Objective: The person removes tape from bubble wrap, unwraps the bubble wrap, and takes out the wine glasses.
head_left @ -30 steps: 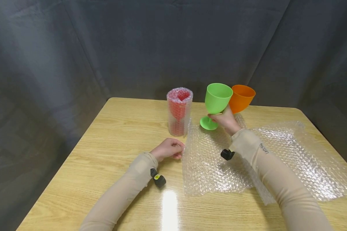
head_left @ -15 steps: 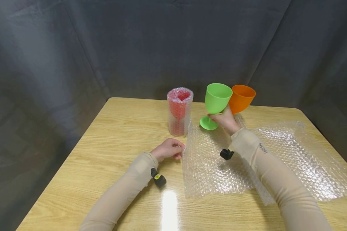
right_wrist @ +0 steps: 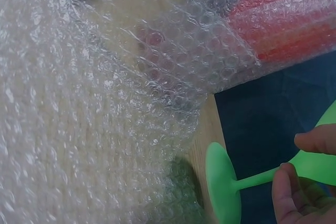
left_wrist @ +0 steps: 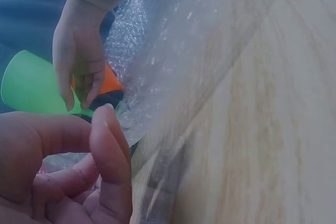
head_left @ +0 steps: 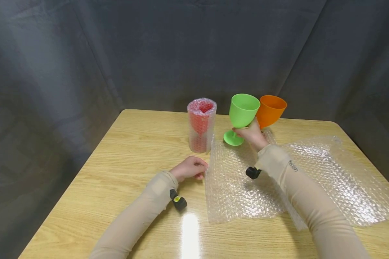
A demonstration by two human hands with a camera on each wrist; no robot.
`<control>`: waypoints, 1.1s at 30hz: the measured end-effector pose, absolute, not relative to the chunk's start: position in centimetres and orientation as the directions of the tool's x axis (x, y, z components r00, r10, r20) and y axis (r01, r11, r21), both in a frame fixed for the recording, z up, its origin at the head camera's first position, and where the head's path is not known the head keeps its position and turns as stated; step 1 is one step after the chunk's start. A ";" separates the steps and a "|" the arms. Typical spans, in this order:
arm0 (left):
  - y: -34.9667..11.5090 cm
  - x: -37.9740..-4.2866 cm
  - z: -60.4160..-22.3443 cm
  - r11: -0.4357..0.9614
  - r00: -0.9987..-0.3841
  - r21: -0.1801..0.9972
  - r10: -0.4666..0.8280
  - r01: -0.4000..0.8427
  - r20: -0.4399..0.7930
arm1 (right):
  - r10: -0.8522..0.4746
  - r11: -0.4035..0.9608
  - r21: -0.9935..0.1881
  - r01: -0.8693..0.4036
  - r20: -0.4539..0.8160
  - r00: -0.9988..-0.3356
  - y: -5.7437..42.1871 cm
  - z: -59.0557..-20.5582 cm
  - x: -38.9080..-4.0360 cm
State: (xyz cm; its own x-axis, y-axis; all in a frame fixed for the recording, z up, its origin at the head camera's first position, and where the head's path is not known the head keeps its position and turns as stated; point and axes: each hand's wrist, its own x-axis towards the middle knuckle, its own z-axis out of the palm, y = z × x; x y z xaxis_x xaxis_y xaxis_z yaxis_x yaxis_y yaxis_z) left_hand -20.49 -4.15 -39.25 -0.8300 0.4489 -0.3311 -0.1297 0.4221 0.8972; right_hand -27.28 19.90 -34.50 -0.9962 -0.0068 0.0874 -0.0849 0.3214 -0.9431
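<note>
A dark curtain hangs behind a wooden table bearing a bright light reflection

Green goblet, orange goblet, red goblet, clear bubble-dotted wrap, tan wood-grained table

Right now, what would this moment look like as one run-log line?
Left hand: pinching edge of bubble wrap sheet | Right hand: gripping green goblet by stem | Orange cup: unwrapped | Wrapped red goblet: upright
</note>
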 end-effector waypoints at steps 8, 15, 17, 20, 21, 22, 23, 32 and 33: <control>-4.0 -20.6 -39.5 0.418 -0.849 0.897 0.415 -0.142 -0.328 | 0.000 0.329 -0.940 -0.085 0.090 -0.996 20.0 -34.7 -27.5; -4.1 -20.6 -39.6 0.424 -0.858 0.896 0.404 -0.131 -0.317 | 0.023 0.314 -0.947 -0.062 0.073 -0.997 19.9 -34.9 -27.6; -4.1 -20.6 -39.6 0.417 -0.859 0.900 0.410 -0.124 -0.308 | 0.025 0.311 -0.948 -0.062 0.074 -0.997 19.9 -34.9 -27.7; -4.0 -20.7 -39.7 0.408 -0.857 0.905 0.419 -0.120 -0.302 | 0.028 0.318 -0.946 -0.062 0.075 -0.997 19.9 -35.0 -27.8; -4.0 -20.7 -39.7 0.407 -0.856 0.906 0.420 -0.120 -0.302 | 0.029 0.322 -0.945 -0.062 0.075 -0.997 19.9 -35.0 -27.8; -4.0 -20.7 -39.7 0.406 -0.855 0.906 0.420 -0.124 -0.305 | 0.030 0.326 -0.944 -0.061 0.074 -0.997 19.9 -34.9 -27.8; -4.0 -20.7 -39.7 0.406 -0.854 0.905 0.419 -0.127 -0.308 | 0.030 0.329 -0.942 -0.059 0.073 -0.997 19.9 -34.9 -27.8; -4.0 -20.7 -39.9 0.398 -0.852 0.909 0.426 -0.124 -0.303 | 0.058 0.335 -0.941 -0.047 0.071 -0.996 19.8 -35.0 -27.8; -4.0 -20.7 -39.9 0.398 -0.852 0.909 0.429 -0.121 -0.301 | 0.062 0.340 -0.939 -0.048 0.073 -0.995 19.7 -35.0 -27.8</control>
State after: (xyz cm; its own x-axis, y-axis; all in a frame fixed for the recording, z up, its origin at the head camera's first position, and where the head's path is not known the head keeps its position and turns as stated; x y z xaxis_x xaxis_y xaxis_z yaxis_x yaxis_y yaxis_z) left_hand -20.71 -4.01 -39.90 -0.8517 0.4288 -0.3012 -0.1214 0.3976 0.9095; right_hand -27.84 19.75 -35.03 -0.9954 0.0617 0.0734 -0.0481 0.3403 -0.9391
